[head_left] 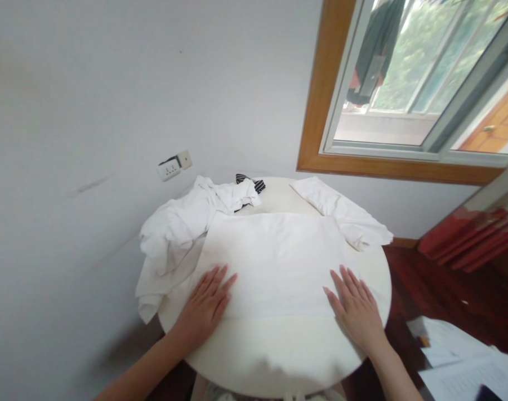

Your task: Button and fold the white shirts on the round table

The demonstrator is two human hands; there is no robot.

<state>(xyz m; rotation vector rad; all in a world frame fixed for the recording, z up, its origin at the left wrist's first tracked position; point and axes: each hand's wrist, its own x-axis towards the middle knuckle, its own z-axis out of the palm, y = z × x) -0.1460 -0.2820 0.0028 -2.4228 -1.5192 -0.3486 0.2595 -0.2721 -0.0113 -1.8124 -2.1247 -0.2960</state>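
A white cloth (274, 262) is spread flat across the round white table (274, 351). Its kind of garment, if it is one, does not show clearly. My left hand (204, 306) lies flat on its left part, fingers stretched out. On the right part rests my right hand (356, 306), palm down with the fingers spread. Neither hand grips anything. Left of the flat cloth is a crumpled heap of white clothing (174, 228), partly hanging over the table's edge. A folded white cloth (341, 211) lies at the back right.
Black-and-white striped fabric (259, 186) pokes out behind the heap. A wall socket (169, 169) sits above the table's left rear. A wood-framed window (308, 161) is at the upper right. Papers (467, 367) and a red curtain (467, 236) are to the right.
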